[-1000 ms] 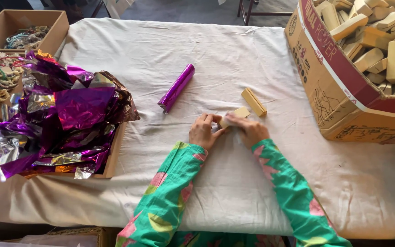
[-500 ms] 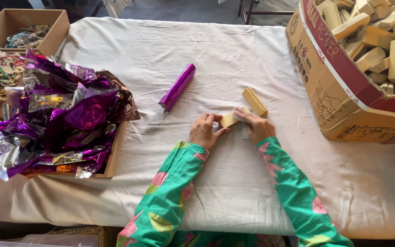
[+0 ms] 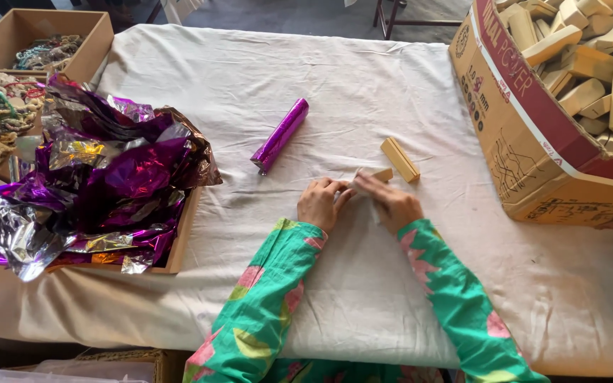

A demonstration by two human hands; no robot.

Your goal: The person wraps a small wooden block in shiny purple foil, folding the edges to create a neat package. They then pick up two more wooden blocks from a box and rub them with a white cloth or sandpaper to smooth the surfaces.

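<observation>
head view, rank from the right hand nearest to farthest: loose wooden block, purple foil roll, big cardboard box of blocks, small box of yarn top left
1. Loose tan wooden block, lying just beyond the right hand.
2. Shiny purple foil-wrapped roll, up and to the left.
3. Large cardboard box of wooden blocks, at the right edge.
4. Small open cardboard box of yarn, far top-left corner.

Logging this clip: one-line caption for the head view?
Both hands, left hand and right hand, hold a small wooden block on a white cloth beside a purple foil-wrapped roll.
</observation>
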